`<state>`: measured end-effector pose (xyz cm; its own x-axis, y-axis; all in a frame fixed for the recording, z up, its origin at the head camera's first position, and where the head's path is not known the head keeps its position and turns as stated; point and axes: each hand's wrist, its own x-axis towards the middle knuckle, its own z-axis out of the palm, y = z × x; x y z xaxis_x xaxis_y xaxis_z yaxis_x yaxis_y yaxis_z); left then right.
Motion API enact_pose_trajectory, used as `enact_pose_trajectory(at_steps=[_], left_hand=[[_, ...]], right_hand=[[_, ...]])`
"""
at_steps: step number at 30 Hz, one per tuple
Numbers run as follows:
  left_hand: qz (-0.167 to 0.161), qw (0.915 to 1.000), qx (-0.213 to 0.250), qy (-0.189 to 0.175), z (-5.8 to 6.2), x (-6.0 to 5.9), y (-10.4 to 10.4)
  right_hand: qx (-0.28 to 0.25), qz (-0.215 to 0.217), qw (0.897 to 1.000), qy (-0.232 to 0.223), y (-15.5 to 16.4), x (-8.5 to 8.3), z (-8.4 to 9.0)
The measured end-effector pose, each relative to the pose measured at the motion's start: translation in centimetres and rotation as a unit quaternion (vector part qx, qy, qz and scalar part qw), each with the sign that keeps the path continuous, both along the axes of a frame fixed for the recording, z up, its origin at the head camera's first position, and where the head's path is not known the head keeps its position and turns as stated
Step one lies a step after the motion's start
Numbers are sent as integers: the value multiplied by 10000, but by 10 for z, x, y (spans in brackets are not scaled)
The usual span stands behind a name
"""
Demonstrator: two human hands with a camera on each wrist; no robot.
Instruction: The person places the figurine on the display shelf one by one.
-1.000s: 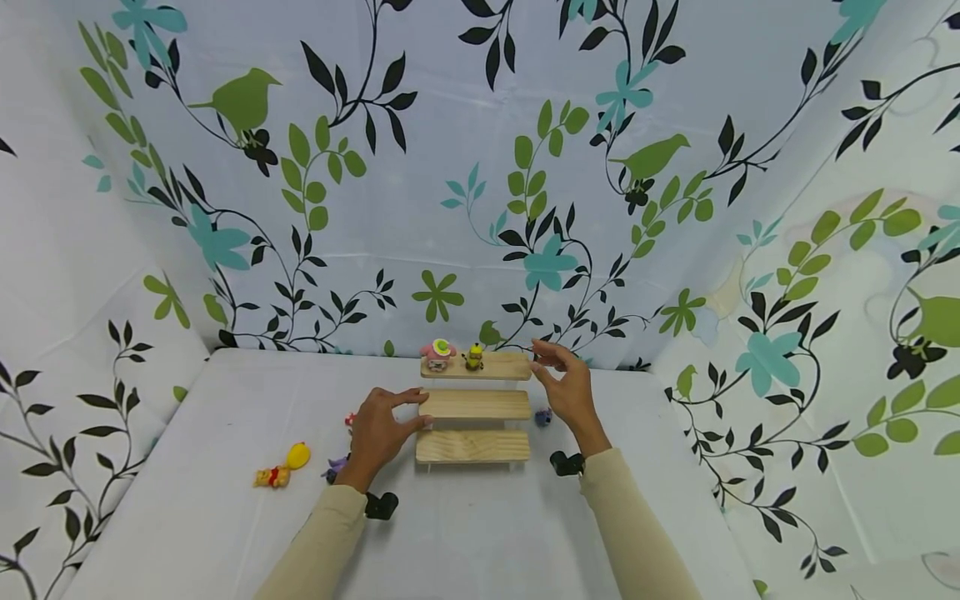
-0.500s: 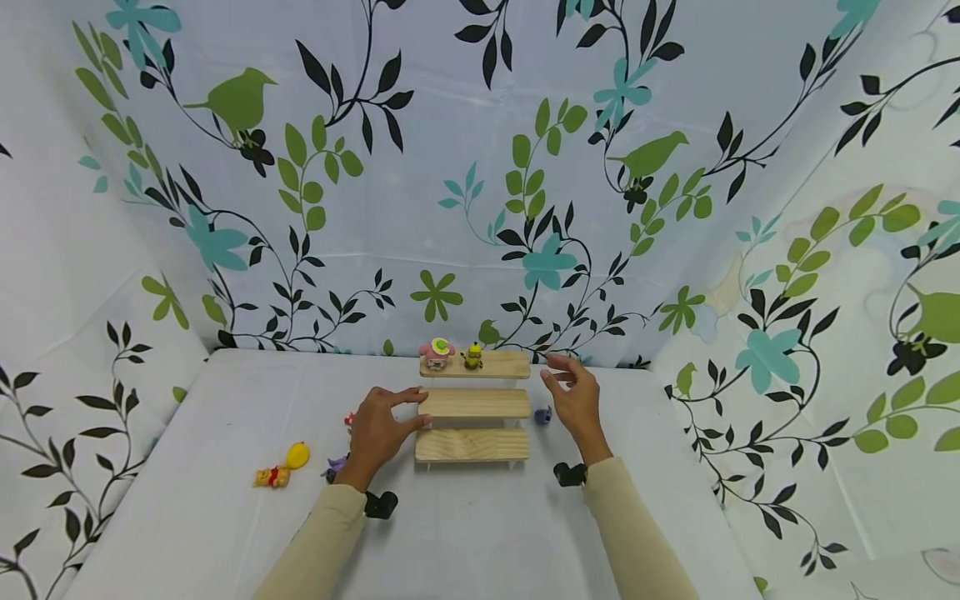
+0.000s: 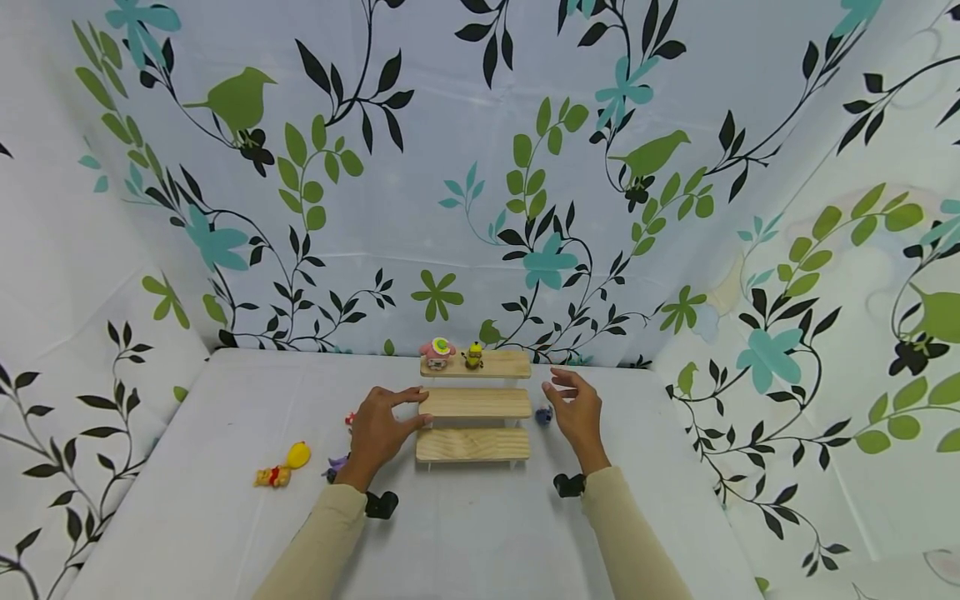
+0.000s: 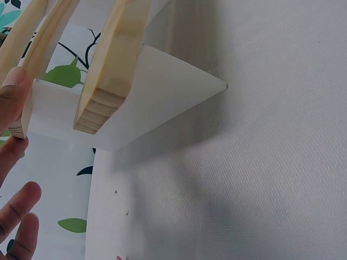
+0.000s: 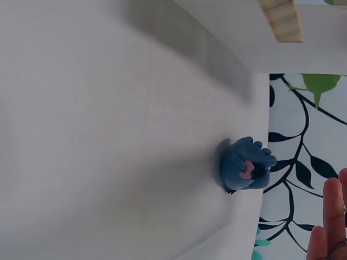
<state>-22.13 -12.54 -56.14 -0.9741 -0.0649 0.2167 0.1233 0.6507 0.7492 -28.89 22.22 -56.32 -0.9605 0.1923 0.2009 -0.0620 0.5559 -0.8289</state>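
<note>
A three-step wooden display stand (image 3: 474,405) with white side supports stands mid-table. My left hand (image 3: 378,429) grips the left end of its middle step, thumb and index finger on opposite sides of the board, as the left wrist view also shows. To the right of the stand my right hand (image 3: 577,412) hovers with loosely bent fingers and nothing in them. Close by its thumb sits a small blue figurine (image 3: 543,415); the right wrist view shows this blue figurine (image 5: 244,167) on the white surface. On the top step stand a pink figurine (image 3: 437,355) and a yellow one (image 3: 473,357).
A bear figurine (image 3: 272,477) with a yellow balloon (image 3: 297,455) lies on the table's left part. A purple figurine (image 3: 335,467) and a red-and-white piece (image 3: 349,419) are partly hidden behind my left hand. Patterned cloth (image 3: 435,208) hangs behind the white table (image 3: 465,542).
My right hand has left the right end of the top step, shifting right and toward me, beside the blue figurine. My left hand keeps its hold on the middle step.
</note>
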Motion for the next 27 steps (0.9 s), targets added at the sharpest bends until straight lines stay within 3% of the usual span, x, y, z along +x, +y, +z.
enact_pose_trajectory(at_steps=[16,27], left_hand=[[13,10000,-15,44,-3,-1,0],[41,9999,-40,91,-5,-1,0]], right_hand=[[122,-358,9983,-450,2,2,-24],[569,-651,9927,-837,1,1,-37]])
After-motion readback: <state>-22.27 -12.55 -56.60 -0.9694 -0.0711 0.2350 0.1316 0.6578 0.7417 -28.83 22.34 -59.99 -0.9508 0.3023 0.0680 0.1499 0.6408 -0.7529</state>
